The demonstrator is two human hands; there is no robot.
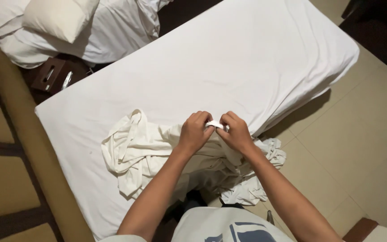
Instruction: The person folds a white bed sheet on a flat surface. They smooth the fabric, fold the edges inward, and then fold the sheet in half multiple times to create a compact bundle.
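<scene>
Both hands, left hand point(195, 131) and right hand point(235, 132), pinch the cream sheet point(135, 150)'s edge; gripping one layer, close together, works best.

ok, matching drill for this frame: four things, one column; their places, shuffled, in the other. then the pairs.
Things:
1. pillow
2. crumpled cloth
3. brown box
4. left hand

Places:
A. gripping the cloth's edge beside the right hand
B. top left, on the far bed
C. on the near bed's sheet, spilling off its edge
D. in the gap between the beds

Pairs: 1-B, 2-C, 3-D, 4-A
</scene>
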